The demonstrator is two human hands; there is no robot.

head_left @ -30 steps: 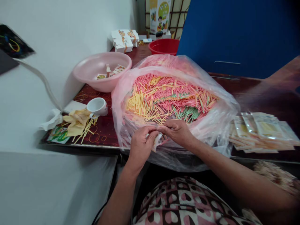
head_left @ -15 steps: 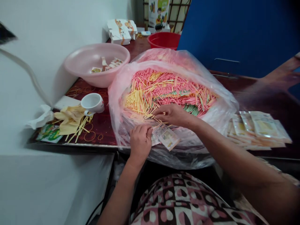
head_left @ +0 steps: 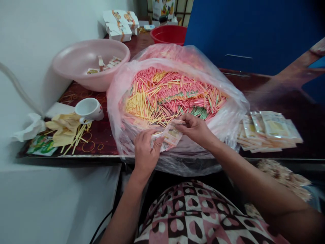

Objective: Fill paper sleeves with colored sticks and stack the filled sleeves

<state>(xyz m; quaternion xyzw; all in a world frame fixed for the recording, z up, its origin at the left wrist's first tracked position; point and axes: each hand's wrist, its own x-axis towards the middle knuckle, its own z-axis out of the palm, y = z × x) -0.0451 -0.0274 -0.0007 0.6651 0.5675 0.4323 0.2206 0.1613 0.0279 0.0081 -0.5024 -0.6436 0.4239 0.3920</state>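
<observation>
Holding one printed sachet point(head_left: 170, 135), pinched closed between the fingers point(head_left: 154, 136) of the left hand point(head_left: 146, 152) and the right hand point(head_left: 194, 130), over the mouth of one clear plastic bag point(head_left: 230, 117) of coloured sticks point(head_left: 162, 98); one pink basin point(head_left: 76, 67) and one white cup point(head_left: 88, 109) lie left of the bag, one red basin point(head_left: 169, 34) behind it.

A pink basin point(head_left: 83, 78) stands near a white cup point(head_left: 88, 110) beside what seem yellow gloves point(head_left: 64, 128).

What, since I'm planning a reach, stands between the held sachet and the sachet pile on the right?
The right hand pinching the sachet is on that side, and past it the bulging wall of the plastic bag stands in the way. The pile lies beyond it.
</observation>
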